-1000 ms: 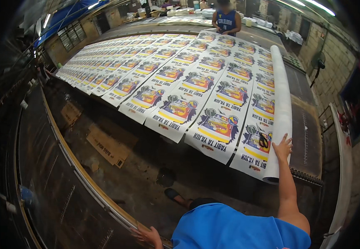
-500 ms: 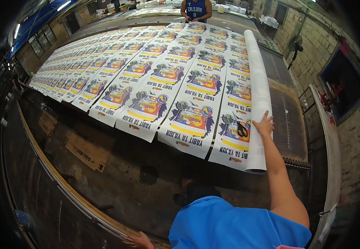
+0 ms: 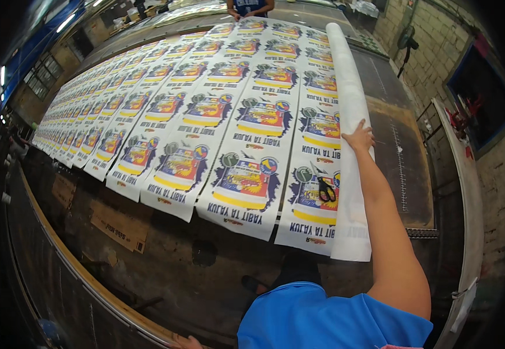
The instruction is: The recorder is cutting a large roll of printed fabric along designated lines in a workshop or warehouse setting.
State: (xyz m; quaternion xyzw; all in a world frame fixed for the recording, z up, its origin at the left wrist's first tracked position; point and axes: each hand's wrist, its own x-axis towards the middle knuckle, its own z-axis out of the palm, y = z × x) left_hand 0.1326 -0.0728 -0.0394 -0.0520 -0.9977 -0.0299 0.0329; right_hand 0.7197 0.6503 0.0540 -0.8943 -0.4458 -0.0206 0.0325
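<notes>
My right hand lies on the white roll of fabric, its fingers spread over the curved side. This roll runs lengthwise along the right edge of long white strips printed with repeated colourful pictures. Black-handled scissors rest on the rightmost printed strip, just left of the roll. At the lower edge of the picture, my left hand is partly cut off, its fingers stretched out at the wooden edge of a second table. Nothing shows in it.
A person in a dark blue sleeveless shirt stands at the far end, hands near the fabric. Flattened cardboard lies on the floor between the tables. Dark tabletop shows right of the roll; a fan stands by the block wall.
My right hand has slid farther up the roll, away from me. The roll's near end now looks flatter and hangs lower. My left hand has dropped toward the picture's lower edge.
</notes>
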